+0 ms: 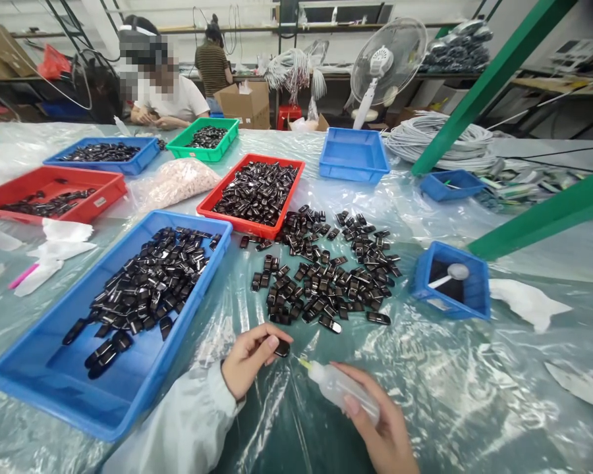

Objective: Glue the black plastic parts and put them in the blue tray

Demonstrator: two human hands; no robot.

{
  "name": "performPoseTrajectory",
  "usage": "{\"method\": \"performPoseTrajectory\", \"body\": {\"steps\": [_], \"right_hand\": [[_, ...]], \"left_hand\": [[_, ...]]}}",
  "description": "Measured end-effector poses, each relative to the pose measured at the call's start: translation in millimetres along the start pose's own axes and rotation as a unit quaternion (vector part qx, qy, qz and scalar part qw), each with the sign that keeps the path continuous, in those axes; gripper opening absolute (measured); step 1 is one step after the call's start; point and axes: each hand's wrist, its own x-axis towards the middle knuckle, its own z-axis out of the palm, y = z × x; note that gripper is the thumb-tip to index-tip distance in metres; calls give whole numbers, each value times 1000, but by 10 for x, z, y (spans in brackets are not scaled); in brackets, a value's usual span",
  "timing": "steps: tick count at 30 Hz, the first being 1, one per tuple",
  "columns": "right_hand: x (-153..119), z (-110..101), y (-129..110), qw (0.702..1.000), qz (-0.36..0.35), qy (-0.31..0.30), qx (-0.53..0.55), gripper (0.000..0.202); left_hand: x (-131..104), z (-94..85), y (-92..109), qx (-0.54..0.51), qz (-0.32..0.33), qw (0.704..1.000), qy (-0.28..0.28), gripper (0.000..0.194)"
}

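Between the thumb and fingers of my left hand (pixel 252 359) is a small black glossy piece (pixel 282 348). My right hand (pixel 375 415) is wrapped round a translucent squeeze bottle (pixel 343 390), whose thin yellowish tip points left at the black piece, a small gap away. Just beyond both hands, a loose pile of similar black pieces (pixel 326 283) lies on the plastic-covered table (pixel 454 368). A large blue tray (pixel 44 368) with more black pieces stands to the left of my left hand.
Behind the pile is a red tray (pixel 277 230) full of black pieces. A small blue bin (pixel 427 280) holds dark material and a white spoon. Green posts (pixel 494 85) slant in at the right. A person (pixel 170 99) sits across the table; a fan (pixel 380 62) stands behind.
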Motion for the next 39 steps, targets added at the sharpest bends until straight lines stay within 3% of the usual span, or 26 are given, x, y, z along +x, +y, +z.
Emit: {"method": "performPoseTrajectory", "body": {"steps": [9,19,29,39], "right_hand": [[11,-15,-37,999,-20,-18,-27,36],[42,-43,-51,999,-12,42,-6,36],[60,-42,-24,999,-7,46,21,36],[120,-122,66,1000,-22,5,20,31]], "left_hand": [[-24,4,11,38,5,999,-15,49],[-123,36,-30,91,25,993,-66,25],[-168,68,45,145,75,986,-31,21],[-180,57,41,164,92,982,-34,20]]}}
